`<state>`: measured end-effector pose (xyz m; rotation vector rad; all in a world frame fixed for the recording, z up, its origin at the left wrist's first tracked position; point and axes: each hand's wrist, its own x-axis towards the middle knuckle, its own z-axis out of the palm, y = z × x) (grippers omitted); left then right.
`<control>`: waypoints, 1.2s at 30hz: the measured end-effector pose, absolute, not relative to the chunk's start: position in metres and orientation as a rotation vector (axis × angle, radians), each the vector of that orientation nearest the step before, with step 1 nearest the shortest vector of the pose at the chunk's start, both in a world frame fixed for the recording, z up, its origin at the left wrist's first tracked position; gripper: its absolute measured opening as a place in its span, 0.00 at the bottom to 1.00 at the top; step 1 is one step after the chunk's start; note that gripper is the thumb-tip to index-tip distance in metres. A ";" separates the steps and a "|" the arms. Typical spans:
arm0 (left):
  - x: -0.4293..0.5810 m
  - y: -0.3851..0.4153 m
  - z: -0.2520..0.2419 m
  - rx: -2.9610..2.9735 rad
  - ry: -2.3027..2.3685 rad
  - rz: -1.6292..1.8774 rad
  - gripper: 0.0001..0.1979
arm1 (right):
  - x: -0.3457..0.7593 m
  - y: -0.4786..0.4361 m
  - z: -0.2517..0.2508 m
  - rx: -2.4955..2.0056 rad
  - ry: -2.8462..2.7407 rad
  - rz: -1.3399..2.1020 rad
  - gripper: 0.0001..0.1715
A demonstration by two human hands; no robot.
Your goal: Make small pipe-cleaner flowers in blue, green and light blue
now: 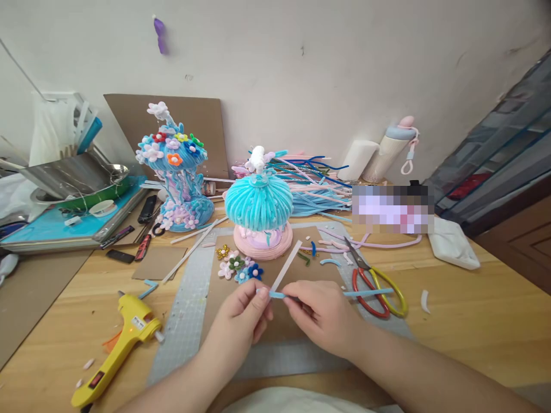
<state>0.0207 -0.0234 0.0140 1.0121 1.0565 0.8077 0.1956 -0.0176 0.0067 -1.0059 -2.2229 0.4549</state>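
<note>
Blue fuzzy stem (pixel 277 295) sits between the two hands, a short stretch of it showing; left hand (pixel 247 310) has thumb and fingers closed in a pinch on its end, right hand (pixel 322 312) pinches it just beside, fingers curled in, likely to keep that short span steady. Pale strip (pixel 286 267) slants up and away from the left fingertips (can't tell if it's joined to the blue or just gripped with it). Blue length past the right hand, looks like the same stem, reaches the scissors (pixel 365 266), lying partly open, handles nearer the person, presumably for a quick grab. Under the hands: cardboard (pixel 271 332) on a grey cutting mat (pixel 181 321), probably to shield the table. Just ahead of the left hand, small fuzzy flowers (pixel 236 264), grouped close, seemingly to stay handy; behind them a blue-domed ornament (pixel 259 206). Left of the left hand, yellow glue gun (pixel 131 327) on its side, grip toward the person. Farther ahead: stem bundle (pixel 321 201), flowered ornament (pixel 172 158) off left.
</note>
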 end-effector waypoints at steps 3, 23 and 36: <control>0.016 -0.021 0.010 0.997 1.084 0.794 0.18 | 0.197 -0.017 0.009 -0.983 -2.252 0.509 0.09; 0.014 -0.036 -0.009 1.427 1.214 1.007 0.03 | 0.185 -0.025 0.005 -1.171 -1.836 1.380 0.09; 0.012 -0.037 -0.002 1.582 1.148 0.948 0.04 | 0.186 -0.027 0.009 -1.140 -1.919 1.219 0.11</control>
